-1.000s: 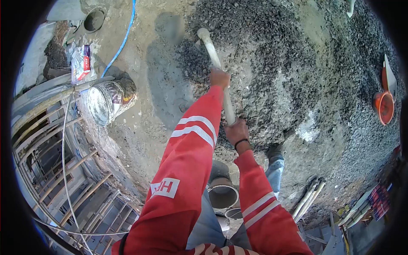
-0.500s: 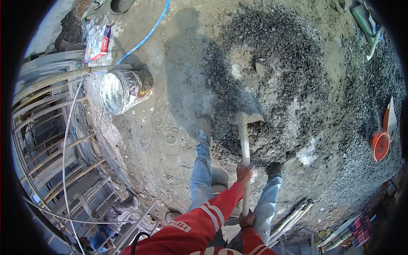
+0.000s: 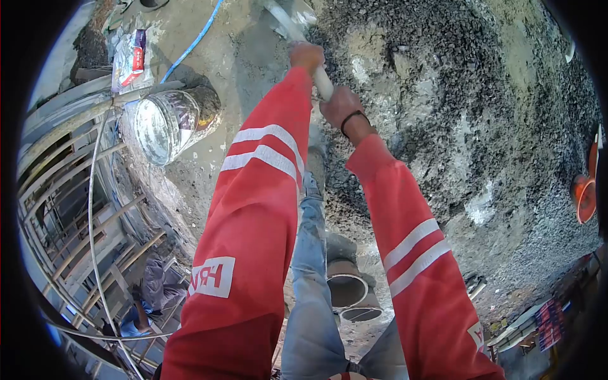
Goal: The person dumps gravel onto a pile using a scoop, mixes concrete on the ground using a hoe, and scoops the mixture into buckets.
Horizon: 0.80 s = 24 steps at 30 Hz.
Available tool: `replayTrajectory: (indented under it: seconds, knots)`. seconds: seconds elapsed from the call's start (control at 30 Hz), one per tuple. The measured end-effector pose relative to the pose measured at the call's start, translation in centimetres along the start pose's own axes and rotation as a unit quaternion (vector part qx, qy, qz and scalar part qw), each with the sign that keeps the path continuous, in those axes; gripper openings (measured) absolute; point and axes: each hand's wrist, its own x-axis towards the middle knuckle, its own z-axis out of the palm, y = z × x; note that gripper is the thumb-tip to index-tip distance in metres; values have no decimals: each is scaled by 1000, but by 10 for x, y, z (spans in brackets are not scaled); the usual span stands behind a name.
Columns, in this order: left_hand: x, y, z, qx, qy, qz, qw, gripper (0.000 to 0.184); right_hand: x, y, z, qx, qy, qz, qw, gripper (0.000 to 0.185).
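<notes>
My left hand is closed round the middle of a pale tool handle, both arms stretched forward in red sleeves. Closer to me, my right hand, with a black band at the wrist, grips the handle's near end. The handle slants up and to the left, and its far end reaches the top edge of the view, where the tool's head is hard to make out. Beyond and right of my hands lies dark gravel mixed with grey powder on the ground.
A whitish bucket lies at the left near a blue hose and a printed bag. Round containers stand by my legs. An orange container is at the far right. Below left, a person is beyond wooden poles.
Both hands have moved from near my legs up and forward, carrying the handle, which has swung toward the upper left. The camera view has shifted too.
</notes>
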Motion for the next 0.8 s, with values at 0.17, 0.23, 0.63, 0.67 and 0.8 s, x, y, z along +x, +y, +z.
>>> replayTrajectory:
  seconds: [0.17,0.23,0.63,0.67,0.8]
  knots:
    - [-22,78,-45,-263,-133,-190,937,35,-61,30,-30,42,-15,86,995,36]
    - [-36,106,-27,-149,-109,-177,967,42,-93,55,-48,9,-17,102,995,34]
    - [-208,217,51,-715,-165,-439,519,15,-335,158,-40,-80,-52,236,967,31]
    - [-239,244,62,-740,-150,-469,459,7,-366,165,-37,-74,-53,258,962,30]
    - [-367,317,11,-767,-160,-459,418,12,-489,219,31,-7,68,281,957,34]
